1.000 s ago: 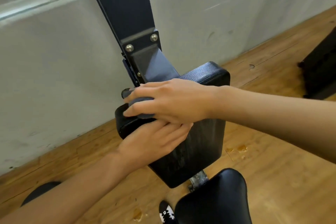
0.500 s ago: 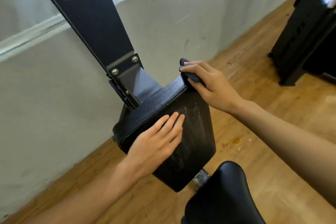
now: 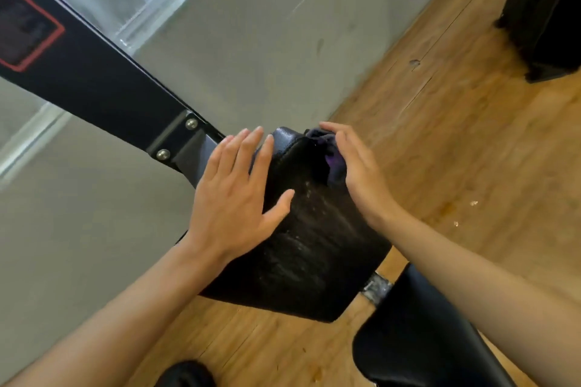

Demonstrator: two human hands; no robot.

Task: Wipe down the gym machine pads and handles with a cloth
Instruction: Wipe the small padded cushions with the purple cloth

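A black padded backrest (image 3: 311,248) hangs on a slanted black steel beam (image 3: 103,88), its face streaked with wet smears. My left hand (image 3: 235,195) lies flat on the pad's upper left side, fingers straight and spread. My right hand (image 3: 355,173) presses a dark purple cloth (image 3: 330,154) against the pad's upper right edge; the cloth is bunched under the palm and mostly hidden.
A black seat pad (image 3: 418,333) sits low at the right, joined by a metal post (image 3: 375,287). Grey wall (image 3: 267,50) behind, wooden floor (image 3: 456,141) with small wet spots. A black machine base (image 3: 547,9) stands at the top right. A dark shoe (image 3: 185,374) shows at the bottom.
My right hand has slid the cloth from the pad's top corner down its right edge. My left hand moved up to the pad's upper left side. The view has tilted.
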